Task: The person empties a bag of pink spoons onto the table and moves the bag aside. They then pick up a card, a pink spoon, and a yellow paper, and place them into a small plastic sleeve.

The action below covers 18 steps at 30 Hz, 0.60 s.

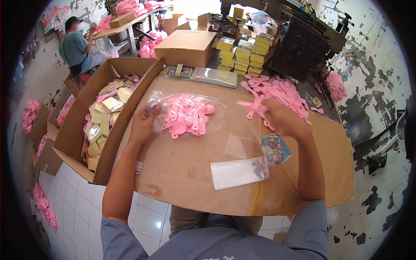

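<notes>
My left hand [146, 121] pinches the left edge of a clear plastic bag [220, 113] on the cardboard-covered table. Pink plastic spoons [186, 115] lie in a bunch within the bag's film, some handles pointing toward me. Blurred by motion, my right hand [284, 120] is closed round a pink spoon [245, 104] that sticks out to the left of its fingers. Just behind it spreads a loose pile of pink spoons [284, 93]. Nearer me lie a stack of clear flat sleeves [236, 173] and a few printed cards [277, 149].
On the left stands a tall open carton [102, 171] filled with packed yellow-and-pink items. Stacks of yellow-edged cards [242, 56] and a closed cardboard box [185, 45] line the back. A seated person [78, 45] works at the far left. Dark machinery [299, 47] stands behind right.
</notes>
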### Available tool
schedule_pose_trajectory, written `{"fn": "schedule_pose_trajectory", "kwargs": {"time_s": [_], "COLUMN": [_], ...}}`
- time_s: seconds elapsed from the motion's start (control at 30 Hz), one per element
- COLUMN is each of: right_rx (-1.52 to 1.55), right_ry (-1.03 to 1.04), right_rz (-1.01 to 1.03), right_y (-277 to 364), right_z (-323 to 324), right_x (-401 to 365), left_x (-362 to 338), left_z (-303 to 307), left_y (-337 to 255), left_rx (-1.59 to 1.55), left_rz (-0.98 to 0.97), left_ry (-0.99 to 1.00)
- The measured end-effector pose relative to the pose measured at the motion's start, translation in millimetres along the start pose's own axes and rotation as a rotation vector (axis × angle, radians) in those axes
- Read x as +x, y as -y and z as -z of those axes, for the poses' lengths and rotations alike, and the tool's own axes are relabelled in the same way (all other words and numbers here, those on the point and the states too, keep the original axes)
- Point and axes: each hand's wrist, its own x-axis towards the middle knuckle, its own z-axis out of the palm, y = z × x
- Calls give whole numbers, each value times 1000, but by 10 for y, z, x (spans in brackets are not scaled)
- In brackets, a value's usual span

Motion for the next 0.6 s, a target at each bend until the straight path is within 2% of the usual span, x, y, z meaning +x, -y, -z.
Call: {"fn": "schedule_pose_trajectory", "kwargs": {"time_s": [0.1, 0.17, 0.2, 0.3, 0.37, 0.43, 0.53, 0.6], "right_rx": [-354, -628, -679, -273, -43, -53, -299, -303], "right_ry": [-423, -706, -654, -612, -313, -101, -371, -324], "right_rz": [49, 128, 6, 383, 528, 653, 772, 733], "right_y": [-789, -1077, -1054, -636, -188, 245, 434, 346], "right_z": [49, 29, 16, -222, -509, -789, -1174, -1262], "right_x": [237, 366, 382, 451, 422, 373, 541, 703], "left_x": [92, 87, 33, 22, 22, 9, -9, -1], "left_z": [53, 45, 3, -2, -2, -67, -93, -103], "left_y": [155, 84, -95, -103, -91, -176, -273, -222], "left_rx": [-378, -593, -679, -838, -876, -880, -658, -317], "left_rz": [40, 98, 142, 193, 243, 333, 171, 31], "left_ry": [56, 118, 154, 226, 198, 107, -22, -19]}}
